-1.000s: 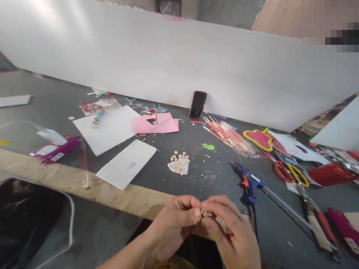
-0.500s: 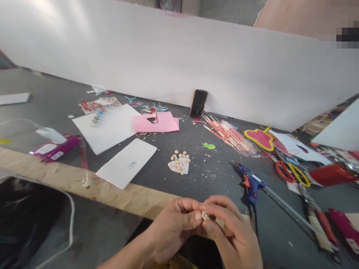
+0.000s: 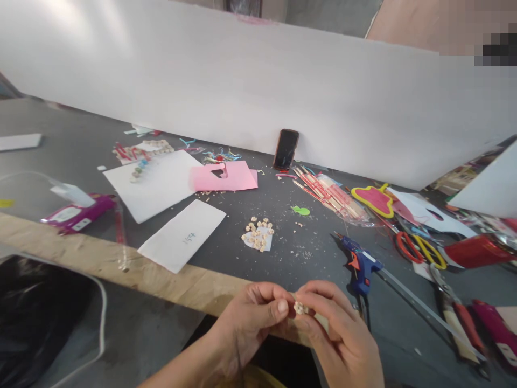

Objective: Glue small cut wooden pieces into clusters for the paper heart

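Observation:
Between my hands at the table's front edge is a small beige flower-shaped cluster of little rounded pieces. My right hand pinches it between thumb and fingertips. My left hand is closed, with thumb and index finger pinched at the cluster's left side; its exact contact there is partly hidden. Beyond them on the dark table, several similar small beige flowers lie on and around a small white pointed piece. To the right of my hands lies a blue glue gun with a clear glue stick behind it.
A white card with handwriting, a white sheet and pink foam lie left. A phone leans on the white partition. Red sticks, scissors, pliers and a red can crowd the right.
The cluster has been turned between my fingers, so its rounded flower face now shows more. My left thumb has drawn slightly leftward from it. Things on the table have stayed put.

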Demonstrator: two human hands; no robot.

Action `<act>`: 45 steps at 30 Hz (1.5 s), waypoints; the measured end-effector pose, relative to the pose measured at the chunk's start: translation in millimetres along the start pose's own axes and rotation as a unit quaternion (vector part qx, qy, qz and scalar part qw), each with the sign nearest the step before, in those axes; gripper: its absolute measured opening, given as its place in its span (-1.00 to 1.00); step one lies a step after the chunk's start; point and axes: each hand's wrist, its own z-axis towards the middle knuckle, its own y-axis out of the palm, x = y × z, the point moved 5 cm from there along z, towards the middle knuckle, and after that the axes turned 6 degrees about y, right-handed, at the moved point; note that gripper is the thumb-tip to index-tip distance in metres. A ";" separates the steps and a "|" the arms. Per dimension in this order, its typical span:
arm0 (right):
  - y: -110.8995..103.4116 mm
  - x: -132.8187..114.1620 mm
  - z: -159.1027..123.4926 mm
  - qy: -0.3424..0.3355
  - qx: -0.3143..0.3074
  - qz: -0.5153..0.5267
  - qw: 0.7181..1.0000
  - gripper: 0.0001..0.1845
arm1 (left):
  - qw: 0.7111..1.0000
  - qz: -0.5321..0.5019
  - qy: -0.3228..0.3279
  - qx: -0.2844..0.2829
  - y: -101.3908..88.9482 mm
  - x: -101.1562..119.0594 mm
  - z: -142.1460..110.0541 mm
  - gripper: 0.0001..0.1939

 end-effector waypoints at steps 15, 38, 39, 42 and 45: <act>1.6 -0.7 2.6 -0.020 -0.012 -0.032 0.999 -0.79 | 0.998 0.053 0.018 -0.030 4.6 10.5 -3.4 -0.83; 1.5 -7.7 2.6 -0.039 -0.008 0.008 0.999 -0.81 | 0.997 0.072 0.028 -0.030 8.5 11.5 -8.2 -0.88; 1.9 -7.5 2.3 -0.041 -0.006 0.007 0.999 -0.82 | 0.997 0.073 0.028 -0.029 8.4 11.3 -8.5 -0.87; 3.1 -6.3 0.8 -0.039 0.000 -0.001 0.999 -0.85 | 0.997 0.066 0.025 -0.022 8.6 10.6 -8.8 -0.87; 1.7 -4.6 -0.7 -0.021 0.023 -0.010 0.999 -0.86 | 0.998 0.060 0.026 -0.018 9.3 10.5 -8.9 -0.87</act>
